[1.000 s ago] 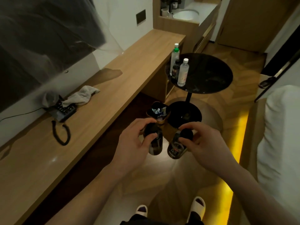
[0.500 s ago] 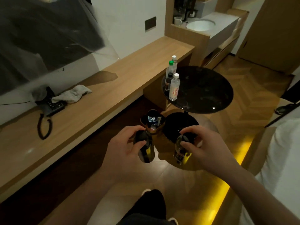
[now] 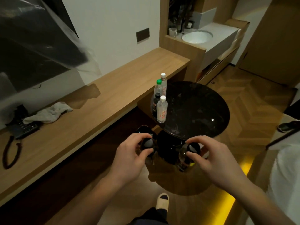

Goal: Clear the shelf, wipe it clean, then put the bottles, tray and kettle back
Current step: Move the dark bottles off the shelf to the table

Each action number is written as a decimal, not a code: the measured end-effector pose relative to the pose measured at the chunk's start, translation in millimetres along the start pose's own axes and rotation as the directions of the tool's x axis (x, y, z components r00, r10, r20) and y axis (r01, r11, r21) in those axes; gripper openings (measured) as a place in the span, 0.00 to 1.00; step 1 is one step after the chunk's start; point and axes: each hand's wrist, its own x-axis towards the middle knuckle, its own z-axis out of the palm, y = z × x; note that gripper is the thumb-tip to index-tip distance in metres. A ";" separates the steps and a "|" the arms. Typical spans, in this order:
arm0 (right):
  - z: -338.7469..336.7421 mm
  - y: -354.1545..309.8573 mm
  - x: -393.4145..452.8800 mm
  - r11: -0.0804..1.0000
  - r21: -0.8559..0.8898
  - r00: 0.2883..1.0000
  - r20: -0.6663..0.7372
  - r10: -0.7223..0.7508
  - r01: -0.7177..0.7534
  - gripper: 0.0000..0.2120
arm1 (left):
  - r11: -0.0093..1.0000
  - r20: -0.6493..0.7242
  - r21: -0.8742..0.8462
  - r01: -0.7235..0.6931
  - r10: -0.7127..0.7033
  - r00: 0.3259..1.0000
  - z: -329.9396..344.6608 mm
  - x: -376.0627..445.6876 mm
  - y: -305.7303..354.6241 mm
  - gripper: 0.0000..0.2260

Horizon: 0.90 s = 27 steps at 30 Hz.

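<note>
The person's left hand (image 3: pixel 129 153) pinches the dark cap of a dark glass bottle (image 3: pixel 148 151) between thumb and fingers, and the right hand (image 3: pixel 209 158) pinches the cap of a second dark bottle (image 3: pixel 186 158) the same way; both hang upright in the air near the round black table (image 3: pixel 203 111). Over the last second the view has swung from the floor toward that table, the feet have stepped on, and the bottles have been carried closer to its near edge, which suggests the clearing step is going on and these two are about to join the four bottles already parked there. Those stand in a tight group at the table's left edge: a clear white-capped bottle (image 3: pixel 162 109) in front, a small dark bottle (image 3: pixel 156 102) behind, then a green-capped one (image 3: pixel 158 87) and another white-capped one (image 3: pixel 164 83). The long wooden shelf (image 3: pixel 113 88) holds only a crumpled grey cloth (image 3: pixel 48 112) and a black telephone (image 3: pixel 22 125) at its left end, so wiping looks close.
</note>
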 end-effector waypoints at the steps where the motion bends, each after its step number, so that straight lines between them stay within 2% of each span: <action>1: -4.0 5.2 8.6 1.000 -0.005 1.000 -0.013 -0.002 0.002 0.15 | 1.000 -0.002 0.005 -0.009 0.009 1.000 5.1 12.6 2.8 0.17; 9: -42.4 54.8 79.3 1.000 -0.003 0.999 -0.038 -0.007 0.007 0.14 | 1.000 -0.013 0.010 0.013 -0.013 1.000 53.2 95.7 21.9 0.17; 16: -68.1 108.1 145.0 0.995 0.022 0.991 0.093 -0.096 0.094 0.15 | 0.989 -0.121 0.007 0.151 -0.149 0.982 107.4 135.9 29.2 0.17; 21: -91.7 147.7 187.1 0.983 0.062 0.962 0.202 -0.184 0.175 0.14 | 0.953 -0.242 0.045 0.299 -0.280 0.929 153.2 155.6 37.4 0.16; 27: -107.9 189.8 234.0 0.968 0.090 0.905 0.344 -0.250 0.233 0.12 | 0.883 -0.364 -0.059 0.466 -0.453 0.813 202.2 171.9 47.0 0.17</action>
